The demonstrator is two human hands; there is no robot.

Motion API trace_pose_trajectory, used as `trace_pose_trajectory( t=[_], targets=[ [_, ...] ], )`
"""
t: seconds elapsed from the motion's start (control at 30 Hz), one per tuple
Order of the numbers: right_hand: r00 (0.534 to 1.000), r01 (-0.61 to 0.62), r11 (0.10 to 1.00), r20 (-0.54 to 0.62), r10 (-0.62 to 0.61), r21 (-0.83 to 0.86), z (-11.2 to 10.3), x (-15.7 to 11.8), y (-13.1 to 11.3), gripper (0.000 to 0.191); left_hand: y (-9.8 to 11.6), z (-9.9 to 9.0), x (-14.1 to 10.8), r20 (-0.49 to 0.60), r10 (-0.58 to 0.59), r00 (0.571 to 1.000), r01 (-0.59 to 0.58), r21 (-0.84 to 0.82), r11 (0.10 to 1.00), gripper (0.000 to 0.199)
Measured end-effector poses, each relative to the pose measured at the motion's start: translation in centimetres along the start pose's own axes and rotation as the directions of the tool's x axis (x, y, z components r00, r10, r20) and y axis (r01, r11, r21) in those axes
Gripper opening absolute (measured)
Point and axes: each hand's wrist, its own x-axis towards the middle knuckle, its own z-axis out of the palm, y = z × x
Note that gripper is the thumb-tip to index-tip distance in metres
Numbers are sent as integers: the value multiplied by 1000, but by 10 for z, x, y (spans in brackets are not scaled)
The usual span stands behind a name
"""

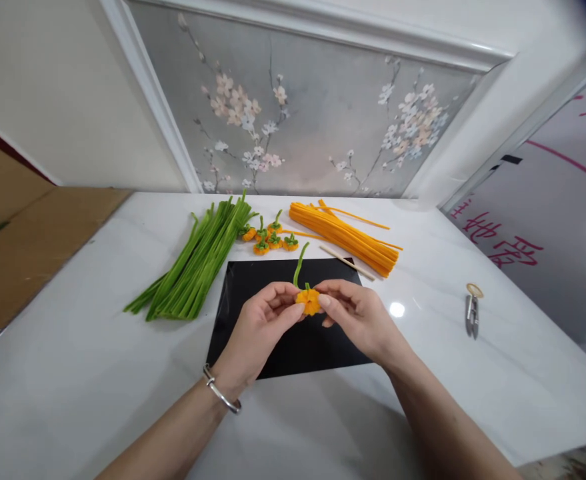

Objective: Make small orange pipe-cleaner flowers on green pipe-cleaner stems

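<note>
Between my two hands, above a black mat (293,350), is a small orange pipe-cleaner pumpkin (308,302) with a green stem. My left hand (267,313) pinches its left side between thumb and fingers. On the right side, the thumb and fingers of my right hand (355,310) grip it too. A longer green pipe cleaner (300,265) sticks up behind the pumpkin; where its lower end goes is hidden by my fingers. Several finished-looking orange pumpkins with green tops (274,241) sit together just beyond the mat.
A bundle of green pipe cleaners (197,267) lies to the left, and a bundle of orange pipe cleaners (345,233) lies at the back right. Near the mat's far corner rests a thin pale stick (347,262). Small thread snips (472,313) lie far right. Cardboard (47,247) covers the left side.
</note>
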Motion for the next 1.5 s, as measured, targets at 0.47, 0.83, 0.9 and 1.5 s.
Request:
trace_pose_trajectory(
  t=[0.47, 0.83, 0.9, 1.5],
  targets=[
    [999, 17, 998, -38, -19, -62, 6, 1, 4, 16, -12, 1, 0, 4, 230, 973, -215, 372, 903, 13],
    [999, 44, 998, -15, -45, -39, 4, 3, 2, 17, -10, 6, 0, 17, 229, 973, -225, 277, 934, 22],
    [1000, -20, 999, -3, 20, 48, 5, 3, 0, 21, -6, 7, -1, 18, 213, 977, -211, 252, 945, 18],
    [1000, -24, 1000, 15, 24, 16, 8, 1, -5, 25, -1, 8, -1, -39, 80, 996, -75, 110, 991, 10]
  ],
)
